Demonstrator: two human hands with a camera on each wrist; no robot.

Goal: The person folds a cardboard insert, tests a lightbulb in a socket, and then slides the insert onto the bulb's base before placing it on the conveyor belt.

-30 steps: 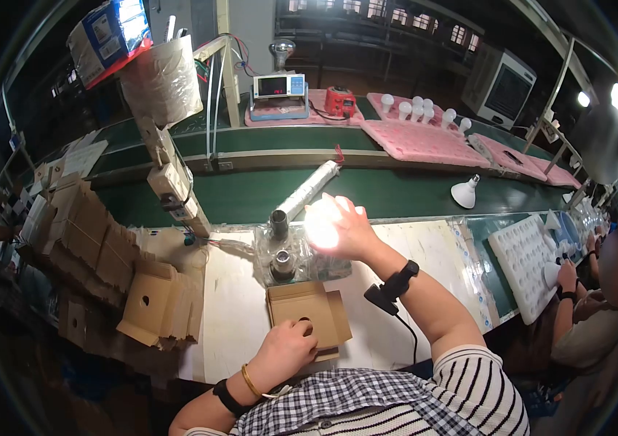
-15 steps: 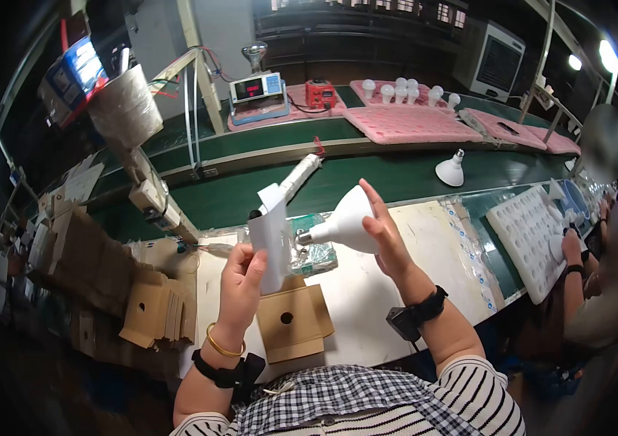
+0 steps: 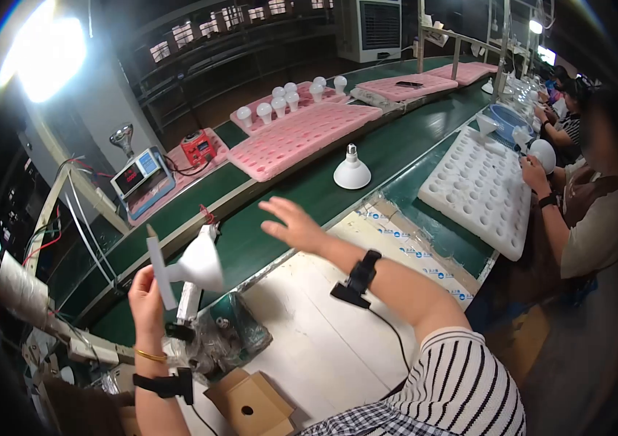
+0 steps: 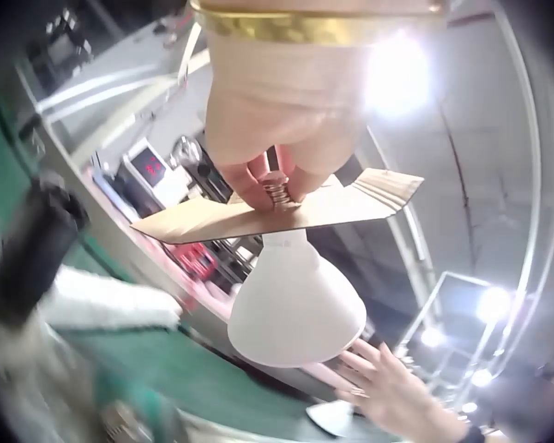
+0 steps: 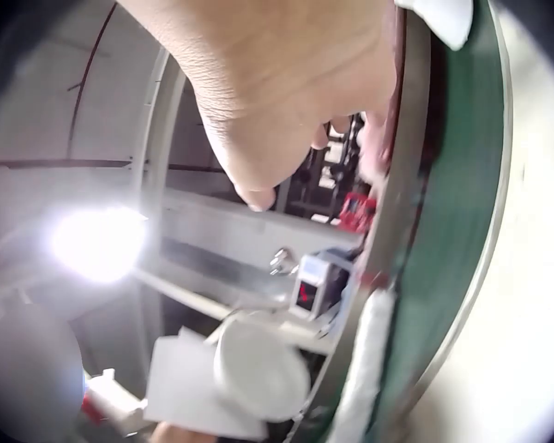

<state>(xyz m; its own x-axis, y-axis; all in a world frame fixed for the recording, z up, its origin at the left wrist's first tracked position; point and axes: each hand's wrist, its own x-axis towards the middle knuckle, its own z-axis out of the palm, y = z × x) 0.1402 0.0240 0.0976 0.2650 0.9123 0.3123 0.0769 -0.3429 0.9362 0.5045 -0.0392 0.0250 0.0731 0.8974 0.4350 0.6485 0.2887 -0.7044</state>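
My left hand (image 3: 146, 301) holds up a white reflector bulb (image 3: 201, 265) with a cardboard piece (image 3: 159, 272) around its neck. In the left wrist view the threaded base (image 4: 277, 192) pokes through the cardboard, and my fingers pinch it there, while the bulb's wide face points away from the hand. My right hand (image 3: 294, 225) is empty, fingers spread, over the green belt (image 3: 265, 207). Beyond its fingertips another white reflector bulb (image 3: 352, 173) stands face down on the belt, base up.
A folded brown cardboard insert (image 3: 251, 403) with a hole lies on the white worktop (image 3: 323, 341), near the plastic-wrapped test sockets (image 3: 229, 334). Pink foam trays (image 3: 302, 142) with several round bulbs stand behind the belt. To the right, a person (image 3: 592, 211) works beside a white foam tray (image 3: 469, 189).
The lit bulb left the test socket, went dark, and its base was passed through the cardboard in my left hand. My right hand let go and moved away toward the belt; the head view turned right.
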